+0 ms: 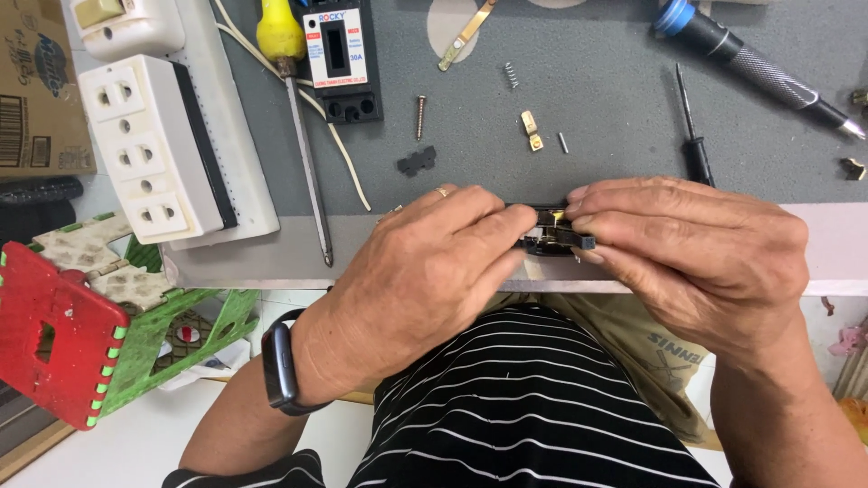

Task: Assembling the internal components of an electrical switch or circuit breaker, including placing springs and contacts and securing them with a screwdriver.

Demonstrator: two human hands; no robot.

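Note:
Both hands meet at the near edge of the grey work surface [579, 108]. My left hand [425, 271], with a ring on one finger and a dark band on the wrist, pinches the left end of a small black part with brass contacts [553, 228]. My right hand [696, 262] grips the same part from the right with its fingertips. Most of the part is hidden between the fingers.
On the surface lie a yellow-handled screwdriver [298, 117], a black breaker [342, 59], a screw [420, 116], a spring [512, 75], a brass clip [532, 129], a small black piece [416, 161], a thin black screwdriver [692, 136] and a blue-tipped tool [750, 63]. A white socket strip [158, 145] lies at left; a red-green folding stool [81, 334] stands below.

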